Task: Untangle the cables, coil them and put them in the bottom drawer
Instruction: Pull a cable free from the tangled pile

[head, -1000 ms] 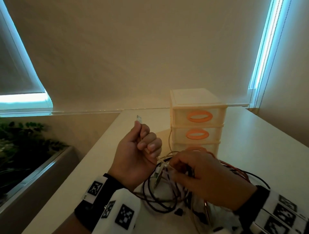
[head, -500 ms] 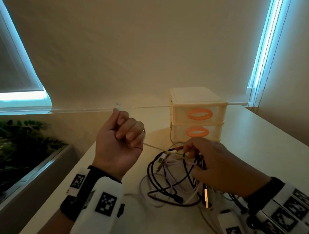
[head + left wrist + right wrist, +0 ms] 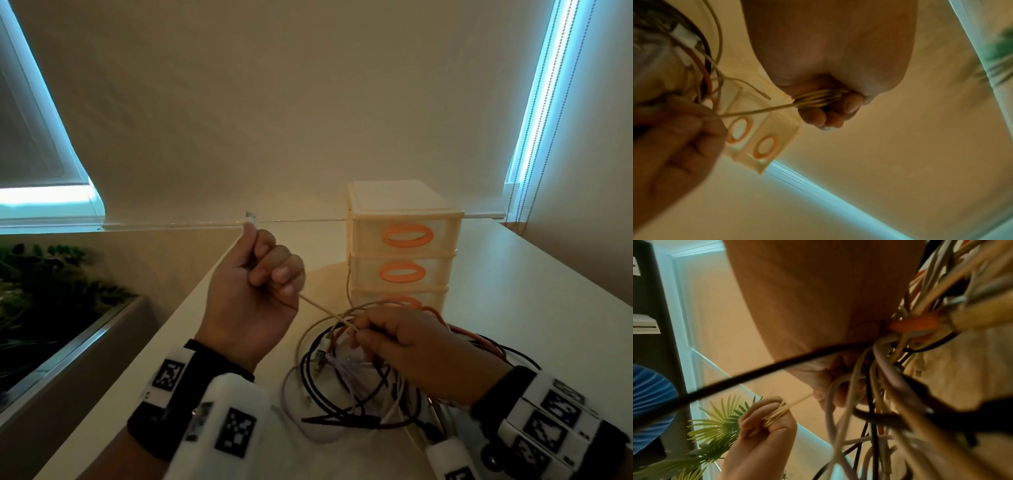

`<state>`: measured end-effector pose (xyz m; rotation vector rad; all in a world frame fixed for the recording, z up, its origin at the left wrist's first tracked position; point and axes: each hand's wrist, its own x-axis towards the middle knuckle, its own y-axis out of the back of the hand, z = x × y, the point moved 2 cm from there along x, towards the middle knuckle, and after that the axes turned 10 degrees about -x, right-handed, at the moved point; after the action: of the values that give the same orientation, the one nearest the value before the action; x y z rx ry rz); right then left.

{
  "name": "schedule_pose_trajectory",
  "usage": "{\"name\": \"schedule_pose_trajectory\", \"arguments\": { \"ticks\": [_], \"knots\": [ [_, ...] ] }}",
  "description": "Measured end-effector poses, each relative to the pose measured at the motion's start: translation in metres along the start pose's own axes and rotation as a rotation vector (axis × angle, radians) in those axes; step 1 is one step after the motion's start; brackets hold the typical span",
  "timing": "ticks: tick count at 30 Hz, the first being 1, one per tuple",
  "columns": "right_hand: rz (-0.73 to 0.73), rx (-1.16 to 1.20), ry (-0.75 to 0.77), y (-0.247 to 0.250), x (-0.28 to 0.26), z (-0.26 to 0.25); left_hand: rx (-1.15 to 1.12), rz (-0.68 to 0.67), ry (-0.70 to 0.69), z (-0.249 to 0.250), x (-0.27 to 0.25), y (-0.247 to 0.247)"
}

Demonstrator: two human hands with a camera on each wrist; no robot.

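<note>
My left hand [image 3: 255, 287] is raised over the table's left part, its fingers curled round several loops of a thin cream cable [image 3: 818, 98]; the cable's plug [image 3: 250, 216] sticks up above the thumb. A taut stretch of the cream cable [image 3: 325, 311] runs down to my right hand [image 3: 407, 349], which pinches it over a tangle of black, orange, lilac and white cables [image 3: 346, 387] on the table. The small cream drawer unit [image 3: 400, 246] with orange handles stands just behind the tangle; all its drawers look closed, and the bottom one is partly hidden by my right hand.
The white table [image 3: 531, 325] ends at its left edge near my left wrist. Beyond that edge stands a planter with green leaves [image 3: 51, 284]. A lowered blind [image 3: 274, 102] covers the window behind the drawer unit.
My left hand has risen up and to the left with the cream cable, drawing it taut. My right hand has lifted slightly off the tangle and now pinches the cream strand.
</note>
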<state>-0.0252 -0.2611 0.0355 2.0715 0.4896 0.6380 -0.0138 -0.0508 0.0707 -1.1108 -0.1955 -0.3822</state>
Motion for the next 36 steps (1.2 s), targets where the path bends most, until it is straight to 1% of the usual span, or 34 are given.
{"name": "schedule_pose_trajectory", "arguments": {
  "ticks": [2, 4, 8, 10, 11, 12, 14, 15, 18, 21, 22, 23, 24, 26, 27, 28, 29, 31, 34, 35, 36],
  "knots": [
    [0.040, -0.041, 0.009, 0.001, 0.003, 0.001, -0.131, -0.118, 0.029, 0.009, -0.001, -0.003],
    [0.078, -0.079, 0.011, 0.002, 0.004, 0.004, -0.205, -0.232, 0.050, 0.018, -0.003, -0.009],
    [0.112, -0.162, 0.050, 0.007, 0.003, 0.008, -0.225, -0.309, 0.046, 0.033, -0.005, -0.014],
    [0.095, -0.212, 0.078, 0.006, 0.002, 0.009, -0.217, -0.328, 0.113, 0.030, -0.006, -0.015],
    [0.108, -0.210, 0.076, 0.005, 0.002, 0.010, -0.174, -0.326, 0.163, 0.025, -0.005, -0.016],
    [0.152, -0.182, 0.060, 0.005, 0.002, 0.013, -0.101, -0.316, 0.217, 0.018, -0.005, -0.017],
    [0.279, -0.120, 0.017, 0.007, 0.003, 0.019, 0.073, -0.298, 0.338, 0.001, -0.007, -0.017],
    [0.320, -0.104, -0.005, 0.009, 0.004, 0.021, 0.155, -0.294, 0.397, -0.007, -0.009, -0.017],
    [0.363, -0.093, -0.045, 0.008, 0.006, 0.020, 0.394, -0.337, 0.507, -0.028, -0.016, -0.013],
    [0.353, -0.079, -0.071, 0.008, 0.006, 0.018, 0.581, -0.381, 0.585, -0.034, -0.022, -0.013],
    [0.342, -0.078, -0.073, 0.008, 0.005, 0.017, 0.668, -0.361, 0.585, -0.034, -0.022, -0.013],
    [0.337, -0.079, -0.072, 0.009, 0.004, 0.016, 0.772, -0.315, 0.556, -0.034, -0.022, -0.014],
    [0.343, -0.074, -0.068, 0.010, 0.003, 0.016, 0.882, -0.240, 0.500, -0.035, -0.021, -0.015],
    [0.362, -0.054, -0.062, 0.013, 0.001, 0.016, 1.055, -0.059, 0.340, -0.037, -0.018, -0.013],
    [0.366, -0.050, -0.058, 0.014, 0.001, 0.017, 1.124, 0.010, 0.260, -0.038, -0.016, -0.012],
    [0.366, -0.051, -0.051, 0.014, 0.001, 0.017, 1.191, 0.056, 0.199, -0.039, -0.014, -0.011],
    [0.355, -0.055, -0.045, 0.014, 0.000, 0.018, 1.248, 0.082, 0.168, -0.040, -0.012, -0.010],
    [0.309, -0.062, -0.040, 0.011, 0.000, 0.017, 1.329, 0.074, 0.187, -0.041, -0.011, -0.009],
    [0.273, -0.013, -0.033, 0.008, 0.001, 0.017, 1.469, -0.026, 0.296, -0.044, -0.013, -0.002],
    [0.271, 0.017, -0.037, 0.010, 0.000, 0.017, 1.482, -0.057, 0.335, -0.044, -0.014, -0.001],
    [0.256, 0.015, -0.030, 0.013, -0.002, 0.018, 1.467, -0.060, 0.355, -0.044, -0.014, 0.000]
  ]
}}
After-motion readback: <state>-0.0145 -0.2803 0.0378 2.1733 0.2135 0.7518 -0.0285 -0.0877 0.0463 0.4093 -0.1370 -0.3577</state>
